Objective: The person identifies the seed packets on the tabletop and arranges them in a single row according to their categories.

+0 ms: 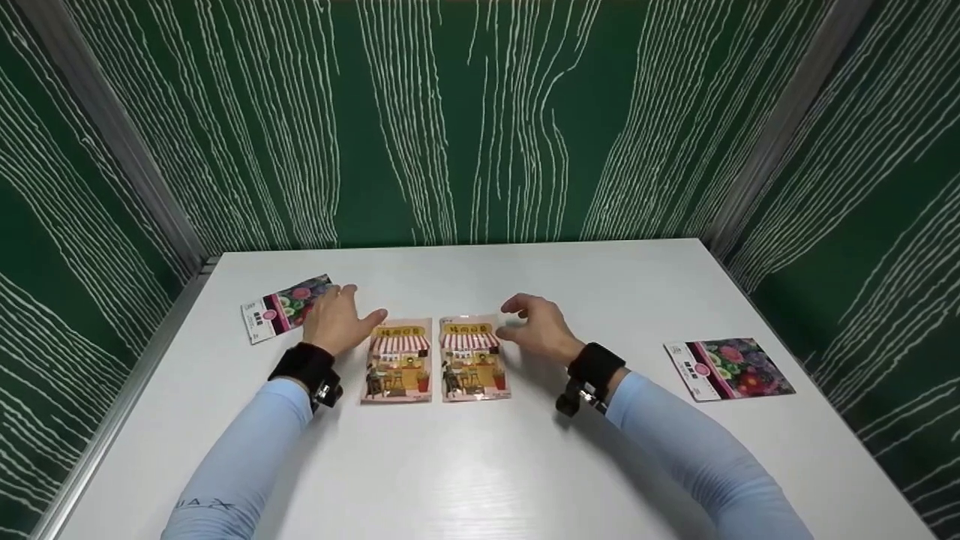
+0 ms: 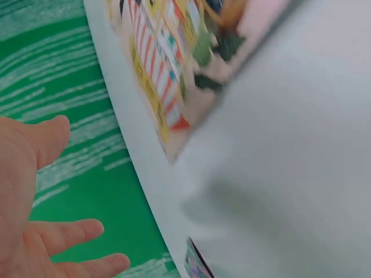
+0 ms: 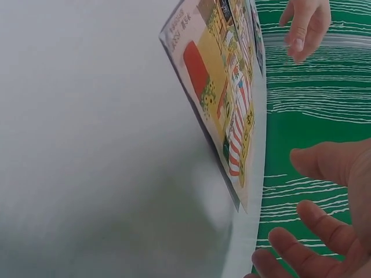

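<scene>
White tabletop [image 1: 450, 465] carries one shopfront-print packet [image 1: 397, 367] beside its twin [image 1: 475, 367], between left hand [image 1: 335, 322] and right hand [image 1: 545, 330], fingers of both apart, gripping nothing; such thin edges likely call for a light, level fingertip touch

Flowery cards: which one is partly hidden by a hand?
In the head view, the left flowery card: the left hand covers part of it, while the right flowery card shows whole.
</scene>
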Tool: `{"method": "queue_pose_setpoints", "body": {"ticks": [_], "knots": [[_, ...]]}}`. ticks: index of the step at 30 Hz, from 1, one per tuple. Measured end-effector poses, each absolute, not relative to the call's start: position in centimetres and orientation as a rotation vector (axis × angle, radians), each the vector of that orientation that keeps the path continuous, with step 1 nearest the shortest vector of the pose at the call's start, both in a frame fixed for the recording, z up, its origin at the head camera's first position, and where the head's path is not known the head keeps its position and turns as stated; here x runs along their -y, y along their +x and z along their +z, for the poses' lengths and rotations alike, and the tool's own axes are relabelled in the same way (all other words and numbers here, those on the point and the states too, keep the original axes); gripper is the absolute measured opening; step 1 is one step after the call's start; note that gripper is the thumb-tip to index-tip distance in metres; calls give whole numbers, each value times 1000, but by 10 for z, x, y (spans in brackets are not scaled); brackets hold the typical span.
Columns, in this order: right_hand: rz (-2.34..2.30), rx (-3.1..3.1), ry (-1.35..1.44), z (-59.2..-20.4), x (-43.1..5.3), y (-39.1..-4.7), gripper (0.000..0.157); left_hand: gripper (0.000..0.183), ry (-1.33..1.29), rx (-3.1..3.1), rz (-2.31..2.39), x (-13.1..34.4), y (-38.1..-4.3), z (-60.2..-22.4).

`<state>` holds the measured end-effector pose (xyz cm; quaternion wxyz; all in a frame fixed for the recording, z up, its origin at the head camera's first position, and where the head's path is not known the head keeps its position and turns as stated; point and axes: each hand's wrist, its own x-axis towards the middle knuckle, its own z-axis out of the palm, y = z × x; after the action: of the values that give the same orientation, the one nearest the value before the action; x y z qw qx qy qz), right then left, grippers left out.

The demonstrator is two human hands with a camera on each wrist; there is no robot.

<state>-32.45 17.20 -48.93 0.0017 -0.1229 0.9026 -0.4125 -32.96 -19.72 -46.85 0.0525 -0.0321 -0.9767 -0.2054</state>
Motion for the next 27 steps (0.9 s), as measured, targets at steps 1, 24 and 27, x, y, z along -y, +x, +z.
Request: {"method": "queue_pose_setpoints", "body": {"ticks": [1, 24, 27], "knots": [[-1295, -2834, -383, -490, -172, -325, 46, 84, -85, 2973, -623, 202, -331, -470], [-1295, -2808, -376, -485, -172, -328, 47, 84, 69, 3175, -559, 263, -334, -488], [-1303, -2806, -370, -485, -174, -328, 46, 83, 63, 3193, -544, 263, -334, -488]]}}
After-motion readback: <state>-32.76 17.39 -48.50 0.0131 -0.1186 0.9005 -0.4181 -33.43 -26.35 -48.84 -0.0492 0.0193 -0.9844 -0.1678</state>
